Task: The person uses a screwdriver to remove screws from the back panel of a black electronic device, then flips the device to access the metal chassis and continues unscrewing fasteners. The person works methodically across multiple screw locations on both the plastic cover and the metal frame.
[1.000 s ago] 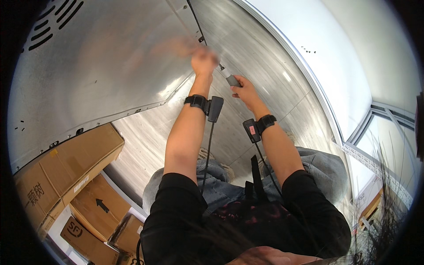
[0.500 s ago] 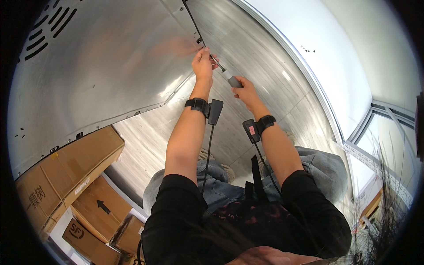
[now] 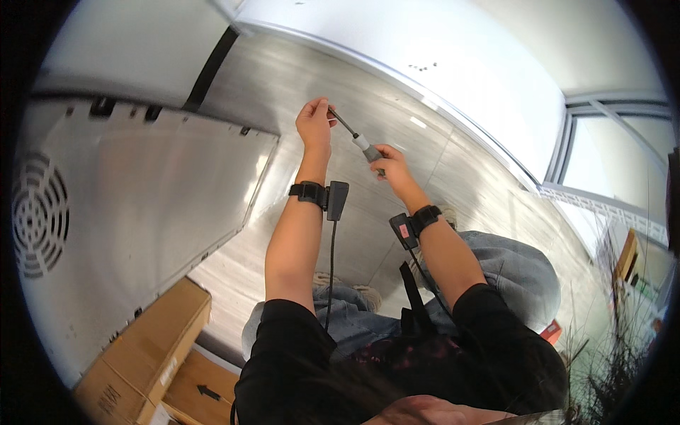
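Observation:
A screwdriver [image 3: 368, 148] with a grey handle and a long dark shaft slants between my hands, above the floor. My right hand [image 3: 394, 168] is closed around the lower part of its handle. My left hand [image 3: 314, 129] is closed, thumb and fingertips pinched at the far end of the shaft. The screwdriver's tip is hidden there, and whether a small part sits with it cannot be made out. To the left of my left hand stands a large metal panel [image 3: 170, 202] with round vent slots; my hand is apart from it.
Cardboard boxes [image 3: 152, 343] stand at the lower left, below the panel. A white wall [image 3: 439, 85] with a metal bottom rail runs along the far right side. Wood-look floor [image 3: 361, 234] lies under my hands. Black devices with cables [image 3: 337, 201] are strapped to both wrists.
My view has turned, so the metal panel sits lower and farther left. My hands, with the screwdriver, are now away from the panel's edge.

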Available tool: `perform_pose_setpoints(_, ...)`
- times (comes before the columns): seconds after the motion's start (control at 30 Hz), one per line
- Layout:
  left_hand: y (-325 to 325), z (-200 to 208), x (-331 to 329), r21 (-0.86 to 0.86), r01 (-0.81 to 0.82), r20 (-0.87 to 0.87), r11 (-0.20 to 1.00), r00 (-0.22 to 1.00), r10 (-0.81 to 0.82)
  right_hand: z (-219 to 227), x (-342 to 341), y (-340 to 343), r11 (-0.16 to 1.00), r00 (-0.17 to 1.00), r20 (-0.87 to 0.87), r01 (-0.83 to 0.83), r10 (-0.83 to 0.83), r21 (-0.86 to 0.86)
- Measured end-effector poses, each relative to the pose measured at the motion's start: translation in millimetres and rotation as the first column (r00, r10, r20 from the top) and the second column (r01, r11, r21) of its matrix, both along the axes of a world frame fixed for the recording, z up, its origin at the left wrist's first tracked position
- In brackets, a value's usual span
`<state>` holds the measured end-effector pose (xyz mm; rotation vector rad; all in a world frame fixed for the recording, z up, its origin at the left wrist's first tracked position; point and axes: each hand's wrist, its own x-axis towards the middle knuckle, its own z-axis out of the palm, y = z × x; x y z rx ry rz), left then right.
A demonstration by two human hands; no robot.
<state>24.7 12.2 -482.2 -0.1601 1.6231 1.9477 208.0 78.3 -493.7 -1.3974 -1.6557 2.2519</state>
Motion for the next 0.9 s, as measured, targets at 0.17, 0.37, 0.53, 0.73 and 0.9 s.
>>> perform_pose_setpoints(0.17,81,4,27,-0.070,0.200,-0.063,0.977,0.977,-0.204,24,38,35,0.974,0.974,-0.013,0.226,-0.226,-0.001)
perform_pose_setpoints(0.37,146,-7,20,0.065,0.394,0.087,0.917,0.913,-0.399,20,73,57,0.914,0.940,-0.015,0.336,-0.342,0.228)
perform_pose_setpoints(0.53,180,-10,12,-0.373,0.367,-0.290,0.852,0.826,-0.483,11,93,59,0.870,0.870,-0.030,0.492,-0.491,0.016)
perform_pose_setpoints(0.73,197,-30,13,-0.634,0.180,-0.576,0.752,0.539,-0.614,6,105,41,0.855,0.856,0.006,0.518,-0.518,-0.024)
perform_pose_setpoints(0.9,198,-37,13,-0.637,0.119,-0.609,0.762,0.528,-0.592,3,101,36,0.850,0.850,0.009,0.526,-0.526,-0.022)
